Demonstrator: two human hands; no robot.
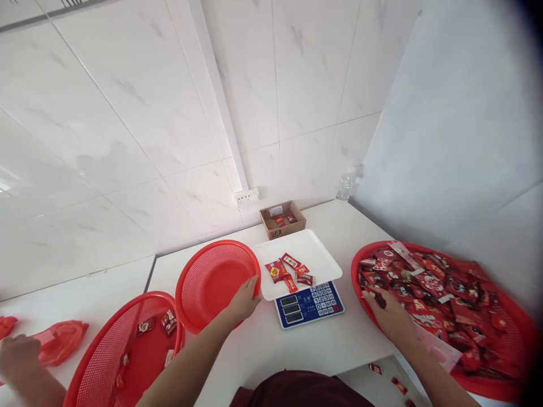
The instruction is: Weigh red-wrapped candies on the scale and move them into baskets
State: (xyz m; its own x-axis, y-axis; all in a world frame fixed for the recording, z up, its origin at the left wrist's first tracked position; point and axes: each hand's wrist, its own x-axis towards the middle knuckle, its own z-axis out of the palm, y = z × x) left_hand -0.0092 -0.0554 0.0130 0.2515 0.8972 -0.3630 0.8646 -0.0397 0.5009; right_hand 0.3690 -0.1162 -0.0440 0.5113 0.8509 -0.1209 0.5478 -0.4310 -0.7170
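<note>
My left hand (pixel 245 301) is closed on the near right rim of a round red mesh basket (pixel 193 265), which has nothing in it. My right hand (pixel 389 317) reaches over the near left edge of a large red basket (pixel 524 339) heaped with red snack packets (pixel 430 282). Its curled fingers pinch a small dark-red packet (pixel 379 299), partly hidden by them. Between my hands stands a digital scale (pixel 309 305) with a blue keypad. Its white tray (pixel 322 254) holds several small red packets (pixel 291 271).
Behind the tray is a small cardboard box (pixel 286 228) with red packets inside. Another red basket (pixel 110 333) with a few packets stands lower left. At far left, another person's hand (pixel 19 356) is near a red plastic bag (pixel 63 342). A clear bottle (pixel 347 185) stands in the back corner.
</note>
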